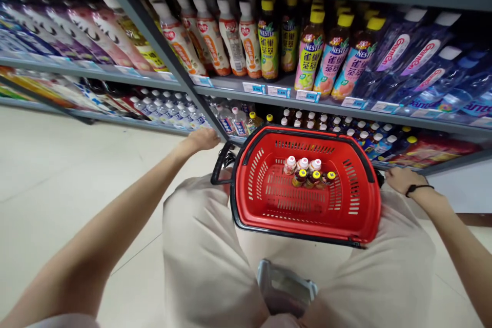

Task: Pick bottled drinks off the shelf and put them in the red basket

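Observation:
A red shopping basket point(269, 218) with black handles is between my knees, in front of the shelf. Inside stand three bottles with white caps point(303, 164) and three dark bottles with yellow caps point(315, 179). My left hand point(203, 140) is left of the basket, close to the lower shelf edge, its fingers curled downward. On the basket's right is my right hand point(405, 182), with a dark band on the wrist and its fingers bent near the shelf front. The undersides of both hands are hidden, so whatever they may grip does not show.
The middle shelf point(238, 84) holds orange-and-white bottles point(249, 43), yellow-capped tea bottles point(309, 54) and large water bottles point(426, 51), with price tags along its edge. Smaller bottles point(169, 110) crowd the lower shelf. A grey object point(286, 287) sits on the floor between my legs.

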Demonstrator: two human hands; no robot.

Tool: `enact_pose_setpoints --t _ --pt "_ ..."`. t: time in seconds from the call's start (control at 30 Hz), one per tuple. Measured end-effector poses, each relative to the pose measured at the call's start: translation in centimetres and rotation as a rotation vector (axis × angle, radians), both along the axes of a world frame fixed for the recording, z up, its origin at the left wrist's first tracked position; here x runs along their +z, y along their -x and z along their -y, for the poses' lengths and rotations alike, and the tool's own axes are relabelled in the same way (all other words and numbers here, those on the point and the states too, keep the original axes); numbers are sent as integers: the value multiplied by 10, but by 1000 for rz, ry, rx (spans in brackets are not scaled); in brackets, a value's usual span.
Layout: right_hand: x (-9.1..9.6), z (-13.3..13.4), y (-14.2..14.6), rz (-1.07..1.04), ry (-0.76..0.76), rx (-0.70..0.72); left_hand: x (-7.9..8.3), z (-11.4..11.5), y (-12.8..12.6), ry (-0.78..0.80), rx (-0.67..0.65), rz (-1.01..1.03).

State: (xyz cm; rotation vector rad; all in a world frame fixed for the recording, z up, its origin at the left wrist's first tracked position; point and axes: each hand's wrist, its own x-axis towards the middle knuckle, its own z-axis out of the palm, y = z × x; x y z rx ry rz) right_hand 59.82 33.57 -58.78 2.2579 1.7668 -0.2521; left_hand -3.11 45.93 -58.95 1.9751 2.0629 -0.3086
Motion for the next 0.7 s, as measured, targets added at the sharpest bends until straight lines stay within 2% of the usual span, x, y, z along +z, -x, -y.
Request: enact_pose_setpoints --t 0.13,0.2,0.23,0.3,0.37,0.43,0.53,0.6,0.7 --pt "26 -11 48 51 18 59 7 -15 -61 -129 -163 -33" --pt "32 -13 79 37 16 110 4 -20 -93 -169 -235 -18" --pt "31 -13 96 12 35 180 2 -22 -108 -196 -261 -6" --pt "21 -12 126 -44 90 311 -3 -30 -134 -253 -287 15" --pt "2 -8 148 -85 144 367 -9 -42 -154 -299 -282 29" --pt "-22 -2 160 -114 212 406 -15 -58 -168 -322 -260 35" --pt "-51 7 164 -155 356 447 -25 -87 -181 -332 -207 37" --pt "-59 9 163 -174 418 454 -33 -106 -190 -325 -176 44" --pt "-58 8 164 -205 420 463 -47 -131 -204 -307 -173 82"
